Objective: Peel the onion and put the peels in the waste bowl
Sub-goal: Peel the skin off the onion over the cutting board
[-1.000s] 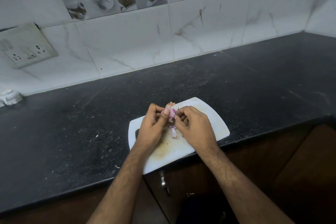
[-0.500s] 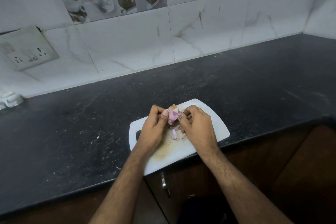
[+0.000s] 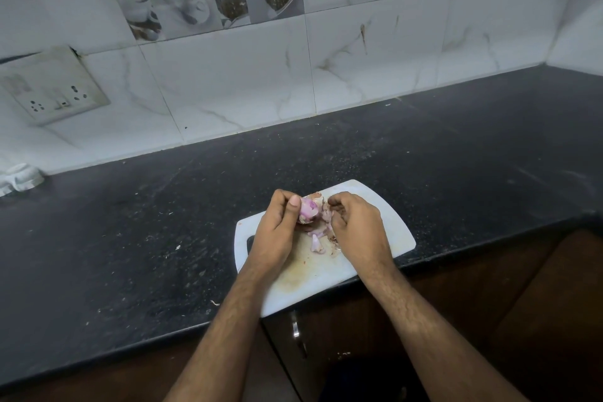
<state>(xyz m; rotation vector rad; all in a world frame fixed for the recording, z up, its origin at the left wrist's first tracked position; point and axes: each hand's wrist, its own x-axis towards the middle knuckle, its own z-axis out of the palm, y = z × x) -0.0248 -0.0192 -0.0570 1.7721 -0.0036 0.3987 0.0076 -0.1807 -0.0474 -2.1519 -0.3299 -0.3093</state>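
Purple onion (image 3: 308, 209), white cutting board (image 3: 385, 222)

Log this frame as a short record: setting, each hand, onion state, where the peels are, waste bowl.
setting: white cutting board on a black countertop
left hand: holds the onion, thumb on top
right hand: fingers curled, pinching skin beside the onion
onion state: partly peeled, purple flesh showing
peels: loose on the board between the hands
waste bowl: not identifiable in view

Likely home kitchen, tiled wall (image 3: 375, 52), black countertop (image 3: 424, 153)
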